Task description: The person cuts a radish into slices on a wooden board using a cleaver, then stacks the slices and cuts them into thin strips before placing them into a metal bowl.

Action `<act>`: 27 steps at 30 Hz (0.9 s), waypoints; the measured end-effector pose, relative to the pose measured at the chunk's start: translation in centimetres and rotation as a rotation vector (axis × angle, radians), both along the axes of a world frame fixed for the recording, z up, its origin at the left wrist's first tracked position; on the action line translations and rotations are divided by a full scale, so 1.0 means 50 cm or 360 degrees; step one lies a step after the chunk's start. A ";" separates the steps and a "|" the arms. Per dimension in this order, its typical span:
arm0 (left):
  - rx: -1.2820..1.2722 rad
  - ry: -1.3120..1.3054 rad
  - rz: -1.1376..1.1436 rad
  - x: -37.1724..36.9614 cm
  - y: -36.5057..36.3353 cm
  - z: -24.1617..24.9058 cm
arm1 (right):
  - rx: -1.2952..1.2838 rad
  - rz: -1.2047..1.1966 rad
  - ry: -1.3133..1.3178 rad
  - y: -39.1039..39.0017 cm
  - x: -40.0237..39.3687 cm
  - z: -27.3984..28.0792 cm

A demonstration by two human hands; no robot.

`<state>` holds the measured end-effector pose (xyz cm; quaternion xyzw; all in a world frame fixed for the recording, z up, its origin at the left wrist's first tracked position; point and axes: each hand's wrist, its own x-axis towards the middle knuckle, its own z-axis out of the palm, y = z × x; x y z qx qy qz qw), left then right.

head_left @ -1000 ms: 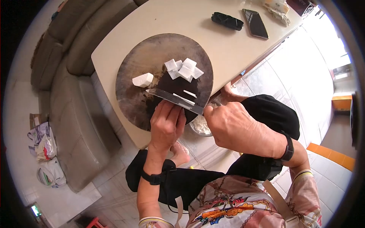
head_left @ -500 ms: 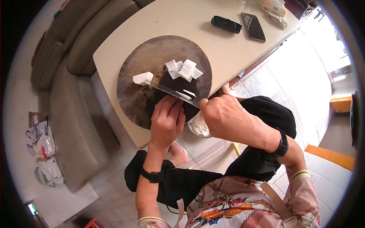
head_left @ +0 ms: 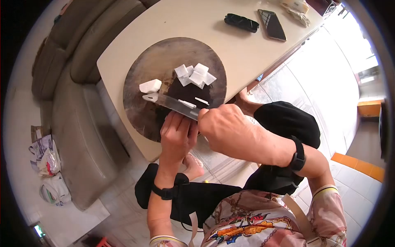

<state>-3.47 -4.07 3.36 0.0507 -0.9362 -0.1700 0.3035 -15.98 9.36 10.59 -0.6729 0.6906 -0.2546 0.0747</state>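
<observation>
A round dark wooden chopping board lies on a beige table. My right hand grips the handle of a knife whose blade lies across the board's near side with thin white slivers on it. My left hand rests flat on the board's near edge, just under the blade, fingers together. A pile of white cut pieces sits at the board's right. A larger white chunk lies to the left, and a small slice sits by the blade's tip.
A black case, a phone and a cloth bundle lie at the beige table's far side. A grey sofa runs along the left. Bags lie on the floor at left. My black-clad legs are below.
The knife and my right hand have slid left across the board; the blade tip now reaches the small slice below the chunk. My left hand stays on the board's near edge.
</observation>
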 end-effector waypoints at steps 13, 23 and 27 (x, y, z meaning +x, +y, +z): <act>-0.0091 -0.0001 0.0045 -0.001 0.000 0.002 | 0.0250 -0.0076 -0.0145 0.056 -0.020 0.014; -0.0101 -0.0061 0.0058 -0.002 0.002 0.010 | 0.0012 -0.0086 -0.0124 0.001 -0.012 -0.009; -0.0047 -0.0006 0.0053 -0.002 0.001 0.005 | 0.0241 -0.0133 -0.0101 0.027 -0.034 -0.010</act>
